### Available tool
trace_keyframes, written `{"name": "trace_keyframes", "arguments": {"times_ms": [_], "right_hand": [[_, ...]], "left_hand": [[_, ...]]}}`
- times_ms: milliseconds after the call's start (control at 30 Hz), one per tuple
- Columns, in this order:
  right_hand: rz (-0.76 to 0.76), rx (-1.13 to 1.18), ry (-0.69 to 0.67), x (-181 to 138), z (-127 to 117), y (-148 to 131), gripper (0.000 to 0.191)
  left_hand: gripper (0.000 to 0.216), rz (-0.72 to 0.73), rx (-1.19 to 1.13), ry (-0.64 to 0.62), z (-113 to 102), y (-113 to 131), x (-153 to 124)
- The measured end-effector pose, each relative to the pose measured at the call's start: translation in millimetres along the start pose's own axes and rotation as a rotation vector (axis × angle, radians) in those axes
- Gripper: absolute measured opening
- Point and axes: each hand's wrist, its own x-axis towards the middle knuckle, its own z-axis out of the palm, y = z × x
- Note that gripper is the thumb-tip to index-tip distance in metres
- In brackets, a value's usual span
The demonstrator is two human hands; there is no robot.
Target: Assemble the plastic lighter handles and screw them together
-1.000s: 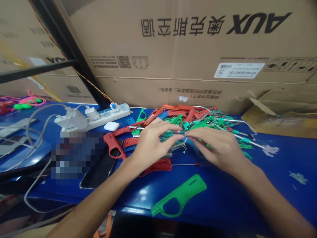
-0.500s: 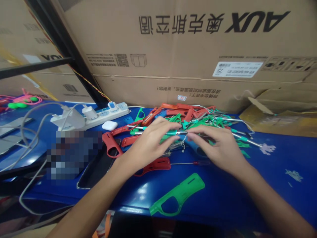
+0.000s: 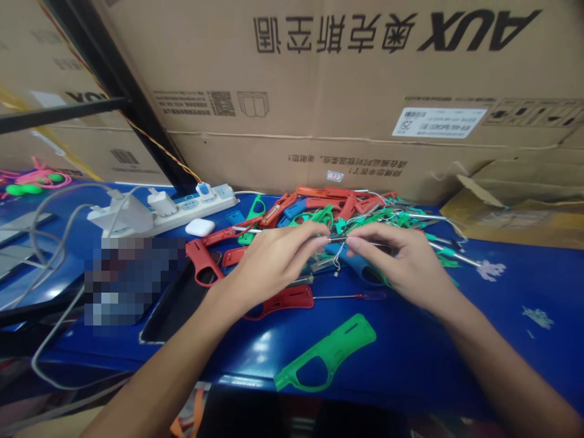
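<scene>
My left hand [image 3: 280,252] pinches one end of a thin dark rod-like part [image 3: 338,239] between thumb and forefinger. The fingertips of my right hand [image 3: 401,258] are closed on its other end, so only a short middle stretch shows. Under and behind both hands spreads a heap of utility lighter parts, with red casings [image 3: 328,192], green casings [image 3: 319,216] and metal tubes [image 3: 426,217]. A green casing half [image 3: 344,340] lies by itself near the front edge. Below my hands is a red casing [image 3: 292,299] beside a screwdriver [image 3: 369,296].
A large cardboard box [image 3: 292,109] walls off the back of the blue table [image 3: 410,365]. To the left are a white power strip [image 3: 187,210] with chargers and cables, a white earbud case [image 3: 200,227] and a dark tray-like item [image 3: 171,310]. An opened carton [image 3: 515,207] stands at right.
My left thumb and forefinger have closed onto the rod-like part, where they were apart around it before. The teal piece by the left fingers is now hidden. The view has shifted slightly.
</scene>
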Motion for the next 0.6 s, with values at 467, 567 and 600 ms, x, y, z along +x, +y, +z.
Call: {"name": "trace_keyframes", "arguments": {"times_ms": [467, 567, 600], "right_hand": [[-0.042, -0.023, -0.012, -0.4, 2.8, -1.7, 0.017], [-0.03, 0.007, -0.015, 0.0, 2.9, -2.1, 0.017], [-0.023, 0.026, -0.019, 0.1, 2.9, -2.0, 0.017]], "left_hand": [[0.026, 0.097, -0.026, 0.028, 0.0, -2.6, 0.9], [0.027, 0.144, -0.015, 0.025, 1.2, -3.6, 0.6], [0.027, 0.16, -0.01, 0.031, 1.6, -3.7, 0.6]]}}
